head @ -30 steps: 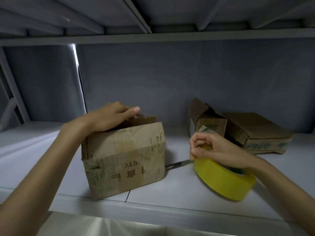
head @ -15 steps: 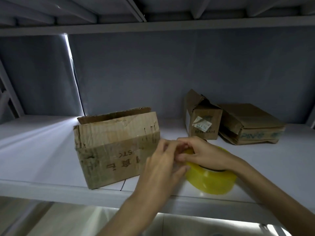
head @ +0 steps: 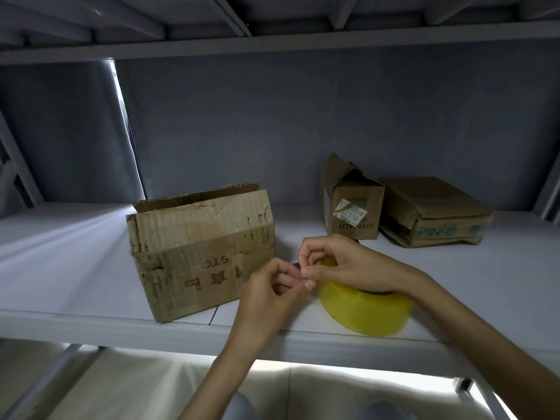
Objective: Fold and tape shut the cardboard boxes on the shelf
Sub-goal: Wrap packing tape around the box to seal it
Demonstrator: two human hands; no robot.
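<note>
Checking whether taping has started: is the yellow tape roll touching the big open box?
Apart. The head view shows bare shelf between the tape roll and the open box.

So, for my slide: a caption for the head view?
Both hands pick at the tape roll beside the box.

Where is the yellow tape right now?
The yellow tape roll lies on the shelf near its front edge, right of the big open box, under the right hand, with the left hand picking at it.

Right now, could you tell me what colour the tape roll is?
Yellow; the tape roll shows best in the head view.
</note>
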